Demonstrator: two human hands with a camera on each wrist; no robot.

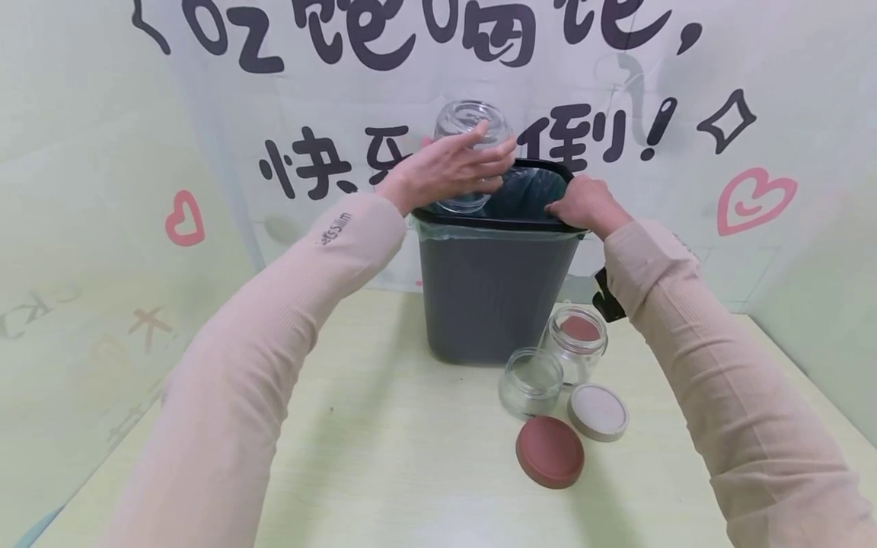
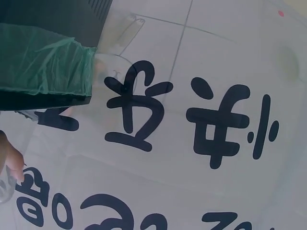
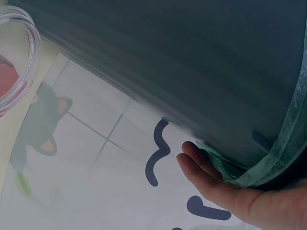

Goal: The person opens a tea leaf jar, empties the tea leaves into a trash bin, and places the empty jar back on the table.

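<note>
A grey trash can [image 1: 496,297] with a black rim stands on the table, lined with a green plastic bag [image 1: 530,190]. Over its left side my left hand [image 1: 459,164] grips a clear glass jar [image 1: 473,114], whose lower end dips to the rim. In the left wrist view only a little of that hand [image 2: 13,160] shows at the edge. My right hand [image 1: 585,204] holds the can's right rim, thumb on the bag inside. In the right wrist view, the fingers [image 3: 206,179] of that hand extend along the can's outside, beside the bag's folded edge.
Right of the can stand a glass jar [image 1: 594,364] with something reddish in it and a shorter open glass jar [image 1: 510,396]. A white lid [image 1: 598,411] and a red lid [image 1: 550,451] lie before them. A printed wall sheet [image 1: 384,251] hangs close behind.
</note>
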